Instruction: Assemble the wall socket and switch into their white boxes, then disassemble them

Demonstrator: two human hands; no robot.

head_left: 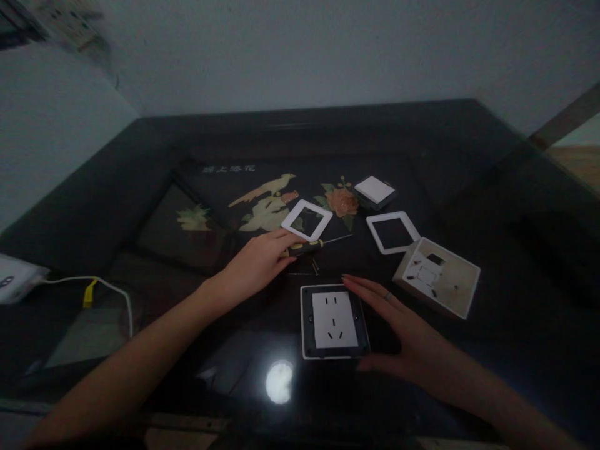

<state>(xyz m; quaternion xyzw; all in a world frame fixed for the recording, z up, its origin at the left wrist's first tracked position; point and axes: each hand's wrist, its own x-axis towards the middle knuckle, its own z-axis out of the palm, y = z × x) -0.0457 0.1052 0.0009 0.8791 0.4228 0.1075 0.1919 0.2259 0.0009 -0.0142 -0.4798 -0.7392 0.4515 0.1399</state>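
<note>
A wall socket (334,322) with a white five-slot face and dark surround lies face up near the front of the table. My right hand (398,325) is curved round its right side, fingers at the upper corner and thumb at the lower one. Farther back, my left hand (257,262) has its fingers and thumb closed about the handle end of a screwdriver (309,247), whose thin shaft points right. Just above the screwdriver is a white square cover frame (287,223), close to my left fingertips. Small screws (315,267) lie between the screwdriver and the socket.
A second cover frame (375,234) rests right of centre, by a white mounting box (452,281). Behind them sits a white-faced switch or socket module (375,189). At far left, a white device (19,278) trails a cable (112,286). The glossy dark table (164,356) meets the wall.
</note>
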